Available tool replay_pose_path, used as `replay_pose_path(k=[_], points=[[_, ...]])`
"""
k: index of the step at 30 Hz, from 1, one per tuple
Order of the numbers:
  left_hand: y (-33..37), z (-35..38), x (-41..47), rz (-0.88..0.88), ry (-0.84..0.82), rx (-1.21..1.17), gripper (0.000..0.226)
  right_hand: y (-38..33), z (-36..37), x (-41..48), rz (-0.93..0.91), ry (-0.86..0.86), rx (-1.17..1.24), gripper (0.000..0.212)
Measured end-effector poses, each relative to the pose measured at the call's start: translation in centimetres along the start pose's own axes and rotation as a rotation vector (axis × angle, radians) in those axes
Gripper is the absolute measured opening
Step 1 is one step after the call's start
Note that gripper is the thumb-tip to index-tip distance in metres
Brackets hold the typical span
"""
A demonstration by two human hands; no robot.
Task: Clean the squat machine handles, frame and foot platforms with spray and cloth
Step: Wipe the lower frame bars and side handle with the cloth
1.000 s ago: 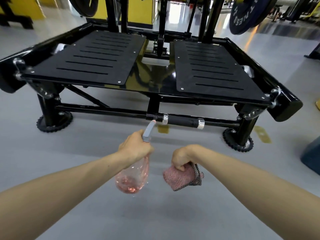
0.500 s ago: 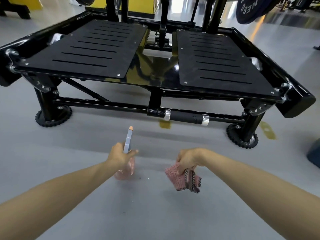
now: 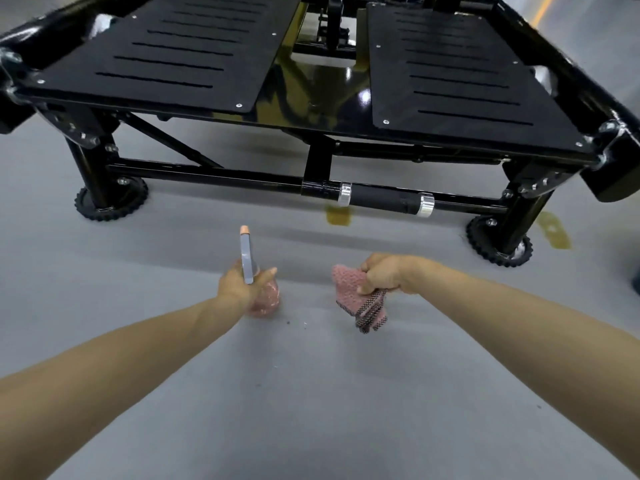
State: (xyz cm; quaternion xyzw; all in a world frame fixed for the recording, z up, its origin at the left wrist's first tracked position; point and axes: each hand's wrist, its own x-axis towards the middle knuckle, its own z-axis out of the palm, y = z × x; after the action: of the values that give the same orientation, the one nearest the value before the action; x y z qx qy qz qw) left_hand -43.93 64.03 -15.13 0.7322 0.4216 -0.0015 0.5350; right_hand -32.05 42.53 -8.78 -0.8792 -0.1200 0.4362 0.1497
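The black squat machine fills the top of the view, with a left foot platform [image 3: 173, 53] and a right foot platform [image 3: 460, 81], both slotted. Below them a black frame crossbar [image 3: 214, 174] carries a handle grip [image 3: 384, 199] between two silver collars. My left hand [image 3: 239, 287] grips a clear spray bottle [image 3: 266, 299] holding pink liquid, its grey nozzle pointing up toward the machine. My right hand [image 3: 384, 277] holds a bunched pink cloth [image 3: 349, 291] with a dark patterned edge. Both hands hover over the floor, short of the crossbar.
Grey floor [image 3: 311, 393] spreads under my arms. Two black toothed feet [image 3: 110, 199] [image 3: 498, 244] stand at the front corners of the frame. Yellow marks [image 3: 339, 214] lie on the floor under the handle. A dark object shows at the far right edge.
The machine has come closer and lower in view. My left hand turned the bottle from tilted sideways to nozzle-up. The cloth hangs looser from my right hand.
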Motion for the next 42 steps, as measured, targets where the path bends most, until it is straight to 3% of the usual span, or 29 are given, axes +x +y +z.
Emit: replay_pose_path(k=[3,5,7,9,12,15,19,21,24,29,32,36,39,42], points=[[-0.2,0.8,-1.7,-0.227,-0.150,-0.244,0.042,-0.5,0.4,-0.5,-0.001,-0.003,0.014,0.030],[-1.0,1.2,-2.2,-0.295,-0.359,-0.125,0.087,-0.8,0.5,-1.1,-0.008,-0.034,0.088,0.022],[-1.3,2.0,-3.2,-0.363,-0.541,0.065,0.106,-1.0,0.6,-1.9,-0.034,-0.064,0.210,0.018],[0.5,3.5,-5.1,-0.376,-0.666,0.099,0.095,-1.2,0.7,-2.6,-0.088,-0.074,0.327,0.022],[4.4,6.5,-8.2,-0.232,-0.692,-0.010,0.076,-1.4,0.7,-3.8,-0.175,-0.074,0.479,0.027],[6.4,8.0,-8.7,-0.138,-0.593,-0.311,0.056,-1.2,0.1,-5.3,-0.217,-0.041,0.707,0.028],[8.2,8.7,-8.3,0.013,-0.403,-0.456,0.022,0.3,-1.6,-6.7,-0.110,0.114,0.886,0.016],[9.2,8.5,-8.2,0.135,-0.221,-0.376,0.013,1.1,-2.3,-7.2,-0.010,0.190,0.802,0.011],[10.9,7.3,-8.8,0.367,-0.041,-0.178,0.015,2.3,-4.1,-7.7,0.170,0.339,0.751,0.035],[15.9,5.9,-9.6,0.838,0.053,0.140,0.016,2.7,-8.3,-8.7,0.156,0.455,0.805,0.042],[19.3,6.6,-8.9,0.931,0.196,0.371,0.021,2.3,-9.4,-8.6,0.151,0.530,0.834,0.036],[20.7,9.5,-7.9,1.030,0.185,0.739,0.016,1.8,-9.3,-7.9,0.070,0.508,0.762,0.034],[18.6,12.5,-7.6,1.026,0.066,0.801,0.014,2.0,-9.4,-7.2,0.055,0.493,0.705,0.036],[15.3,13.2,-5.9,1.254,0.074,0.831,0.056,2.3,-10.5,-7.0,0.047,0.512,0.668,0.034]])
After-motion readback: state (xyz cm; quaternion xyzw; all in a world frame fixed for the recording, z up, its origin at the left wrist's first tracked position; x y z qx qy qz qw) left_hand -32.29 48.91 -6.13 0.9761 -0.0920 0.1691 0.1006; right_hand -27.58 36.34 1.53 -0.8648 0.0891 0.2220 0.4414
